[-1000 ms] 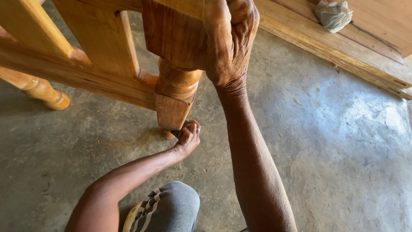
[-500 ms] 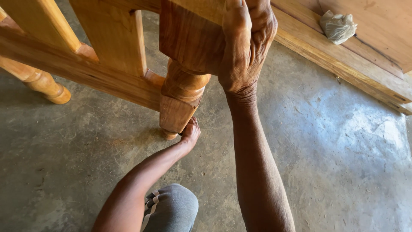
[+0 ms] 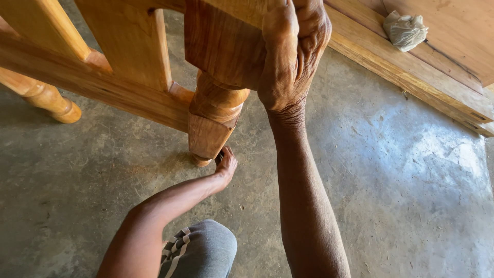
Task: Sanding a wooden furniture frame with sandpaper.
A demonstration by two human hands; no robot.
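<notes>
Far to the left of both hands, a second turned leg [image 3: 49,103] of the wooden frame stands on the concrete floor [image 3: 391,170], and a long rail [image 3: 92,85] runs from it toward the nearer leg, with two upright slats [image 3: 131,44] rising from the rail. The left hand [image 3: 225,167] reaches low along the floor, its fingers curled against the bottom of the nearer wooden leg [image 3: 211,121], right beside the leg's small rounded foot; something small and dark seems to sit between the fingertips and the wood, though the view is too poor to say what it is or how firm the grip is. Below that arm, close to the bottom edge, a knee in grey cloth with striped trim [image 3: 198,247] shows. Above and just right of the left hand, the right hand [image 3: 290,51] is closed over the square top block of the same leg, its grip wrapped around the corner from the right, forearm running straight down the middle of the view. Well right of this hand, pale boards [image 3: 411,72] lie along the floor's edge, and a crumpled whitish rag [image 3: 405,31] rests on them.
</notes>
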